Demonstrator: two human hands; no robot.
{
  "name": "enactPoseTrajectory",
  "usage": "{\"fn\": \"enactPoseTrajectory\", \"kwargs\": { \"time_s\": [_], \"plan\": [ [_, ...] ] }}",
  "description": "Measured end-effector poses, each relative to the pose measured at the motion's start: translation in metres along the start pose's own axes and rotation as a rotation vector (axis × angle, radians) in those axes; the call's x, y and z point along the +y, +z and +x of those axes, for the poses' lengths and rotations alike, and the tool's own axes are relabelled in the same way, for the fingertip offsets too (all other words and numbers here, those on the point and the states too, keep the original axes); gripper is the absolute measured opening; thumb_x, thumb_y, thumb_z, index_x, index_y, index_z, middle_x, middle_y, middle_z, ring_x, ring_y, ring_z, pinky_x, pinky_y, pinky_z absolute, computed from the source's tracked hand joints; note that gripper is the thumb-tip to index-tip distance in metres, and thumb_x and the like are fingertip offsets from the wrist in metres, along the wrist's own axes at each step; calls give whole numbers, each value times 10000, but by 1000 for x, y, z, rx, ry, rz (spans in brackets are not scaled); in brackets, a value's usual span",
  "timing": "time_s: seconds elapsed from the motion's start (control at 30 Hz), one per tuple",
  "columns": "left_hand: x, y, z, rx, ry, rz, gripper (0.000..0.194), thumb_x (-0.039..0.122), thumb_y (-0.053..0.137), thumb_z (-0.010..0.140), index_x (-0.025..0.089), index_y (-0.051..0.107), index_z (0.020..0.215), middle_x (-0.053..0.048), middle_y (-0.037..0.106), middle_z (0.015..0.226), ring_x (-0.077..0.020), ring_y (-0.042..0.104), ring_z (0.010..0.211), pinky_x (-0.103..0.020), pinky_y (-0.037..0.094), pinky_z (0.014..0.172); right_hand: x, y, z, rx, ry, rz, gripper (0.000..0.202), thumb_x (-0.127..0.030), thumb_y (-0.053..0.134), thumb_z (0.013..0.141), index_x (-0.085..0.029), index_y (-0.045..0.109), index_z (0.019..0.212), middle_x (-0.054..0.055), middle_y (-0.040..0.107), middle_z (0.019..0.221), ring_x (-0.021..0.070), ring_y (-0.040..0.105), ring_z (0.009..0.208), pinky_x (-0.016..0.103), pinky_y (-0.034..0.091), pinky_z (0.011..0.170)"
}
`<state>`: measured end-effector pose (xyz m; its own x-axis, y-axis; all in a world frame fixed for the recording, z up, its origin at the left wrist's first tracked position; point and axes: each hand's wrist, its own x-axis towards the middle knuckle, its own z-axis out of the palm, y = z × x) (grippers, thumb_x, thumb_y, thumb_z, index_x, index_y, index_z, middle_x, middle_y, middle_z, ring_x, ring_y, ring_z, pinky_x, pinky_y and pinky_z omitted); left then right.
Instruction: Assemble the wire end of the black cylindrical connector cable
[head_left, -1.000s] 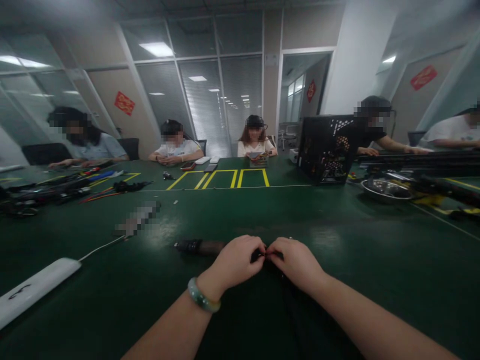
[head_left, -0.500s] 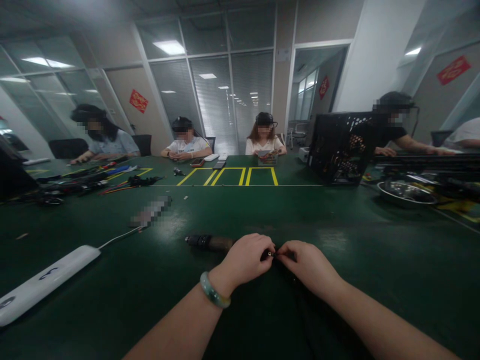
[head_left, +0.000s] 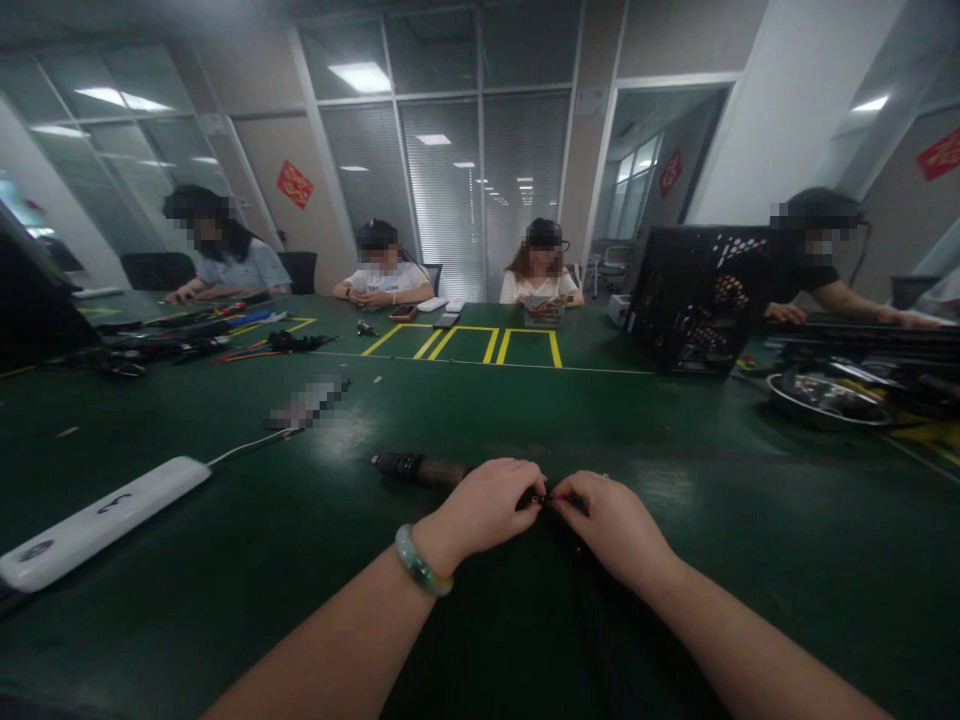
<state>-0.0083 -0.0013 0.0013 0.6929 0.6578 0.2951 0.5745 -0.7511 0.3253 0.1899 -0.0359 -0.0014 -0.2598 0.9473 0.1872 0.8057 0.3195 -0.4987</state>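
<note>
My left hand point(head_left: 495, 505), with a green bangle point(head_left: 422, 562) at its wrist, is closed round a small dark part point(head_left: 535, 499) that shows a metallic spot at the fingertips. Close against it on the right, my right hand point(head_left: 611, 520) pinches at the same spot; what its fingertips hold is too small to name. Behind my left hand a dark cylindrical tool point(head_left: 420, 469) lies on the green table point(head_left: 465, 410), its right end hidden by that hand.
A white power strip point(head_left: 112, 520) and a pixelated device point(head_left: 309, 403) lie left. Dark cables point(head_left: 157, 345) are back left. A black computer case point(head_left: 697, 300) and metal bowl point(head_left: 829, 398) stand right. Several people sit round the table.
The view has shifted slightly, so the room and table items appear further right. Both hands stay together at the small part, with only slight finger movement.
</note>
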Motion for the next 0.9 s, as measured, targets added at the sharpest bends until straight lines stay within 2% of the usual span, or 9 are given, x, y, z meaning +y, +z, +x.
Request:
{"fn": "enactPoseTrajectory", "kwargs": {
  "time_s": [0.37, 0.6, 0.77, 0.9],
  "plan": [
    [-1, 1, 0, 6, 17, 0, 83, 234, 532, 903, 209, 604, 936, -15, 640, 930, -188, 588, 911, -334, 443, 863, 1, 2, 2, -25, 30, 11, 130, -265, 575, 861, -253, 700, 895, -2, 694, 905, 178, 623, 835, 288, 427, 735],
    [-3, 2, 0, 26, 11, -20, 198, 258, 653, 841, 213, 576, 1018, -17, 626, 1007, -201, 582, 957, -332, 452, 861, 0, 1, 1, -3, 31, 16, 127, -256, 570, 861, -252, 695, 879, -7, 697, 895, 177, 623, 823, 284, 432, 719],
    [-4, 2, 0, 3, 19, -8, 101, 236, 613, 876, 212, 593, 971, -20, 630, 1026, -197, 583, 989, -347, 436, 911, 1, 1, 0, -8, 28, 20, 140, -267, 563, 865, -245, 699, 888, 7, 697, 913, 182, 625, 840, 289, 438, 736],
    [-3, 2, 0, 9, 18, -20, 93, 240, 600, 882, 209, 606, 970, -23, 638, 999, -198, 588, 972, -355, 442, 907, 3, 3, 2, -4, 5, 19, 128, -256, 570, 860, -249, 697, 878, -5, 692, 892, 172, 621, 825, 285, 432, 735]
  ]
}}
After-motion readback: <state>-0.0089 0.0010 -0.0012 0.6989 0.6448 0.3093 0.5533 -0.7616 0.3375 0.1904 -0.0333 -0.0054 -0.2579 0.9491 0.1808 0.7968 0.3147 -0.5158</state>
